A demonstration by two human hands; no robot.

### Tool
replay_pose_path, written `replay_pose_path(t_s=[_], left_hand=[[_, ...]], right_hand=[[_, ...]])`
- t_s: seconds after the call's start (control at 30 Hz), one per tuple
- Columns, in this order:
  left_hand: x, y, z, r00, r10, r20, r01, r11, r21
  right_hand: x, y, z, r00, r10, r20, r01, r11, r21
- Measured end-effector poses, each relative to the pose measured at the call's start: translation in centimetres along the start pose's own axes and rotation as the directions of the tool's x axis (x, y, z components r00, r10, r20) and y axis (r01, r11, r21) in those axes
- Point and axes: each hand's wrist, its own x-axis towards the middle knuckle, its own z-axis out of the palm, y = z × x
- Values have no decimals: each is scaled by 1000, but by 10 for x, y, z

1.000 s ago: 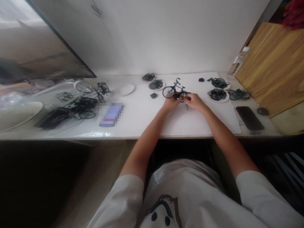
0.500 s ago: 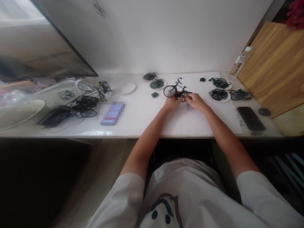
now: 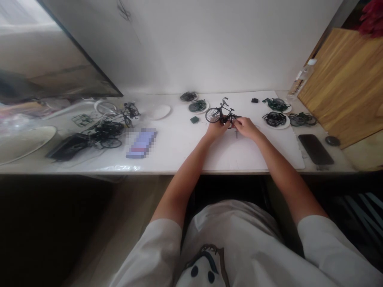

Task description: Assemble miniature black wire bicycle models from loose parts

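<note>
A black model bicycle [image 3: 224,110], its spoked front wheel pointing left, is held up just over the white board. My left hand [image 3: 217,128] is closed around its lower middle from below. Fingers of my right hand [image 3: 245,126] are pinched at its rear end, where they hide much of that part. A small reddish spot shows between the fingertips, too small to name. Below the right fingers a thin dark rod [image 3: 236,135] sticks down; what it belongs to is unclear. A small dark green piece [image 3: 194,119] lies left of the bicycle.
Plates of dark bicycle parts stand left [image 3: 206,107] and right [image 3: 285,123] on the white board [image 3: 191,147]. Farther right are a phone [image 3: 315,148] and a clear bottle [image 3: 302,79]. At left are assembled model bicycles [image 3: 110,129], an empty plate [image 3: 160,112] and a basin [image 3: 49,134].
Almost nothing differs. The whole view has shifted very slightly, and a reddish spot now shows between the fingertips. Both hands keep their hold on the model bicycle.
</note>
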Motion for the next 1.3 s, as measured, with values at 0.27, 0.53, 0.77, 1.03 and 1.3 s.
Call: replay_pose_path(t_s=[0.27,0.53,0.77,1.03,1.3], left_hand=[[2,-7,1,1000,9,14,-10,1000,22],[3,-8,2,1000,9,4,-9,1000,12],[2,-6,2,1000,20,7,-20,999,34],[2,-5,1,1000,22,5,-22,999,46],[-2,-2,8,1000,-24,7,23,999,38]], right_hand=[[-1,-1,-1,996,23,-87,-30,997,-77],[-1,2,2,978,-79,-192,86,996,32],[-2,1,2,975,-103,-197,115,992,53],[-3,-1,3,980,-58,-192,65,997,29],[-10,-14,-2,987,5,-159,-31,986,-162]])
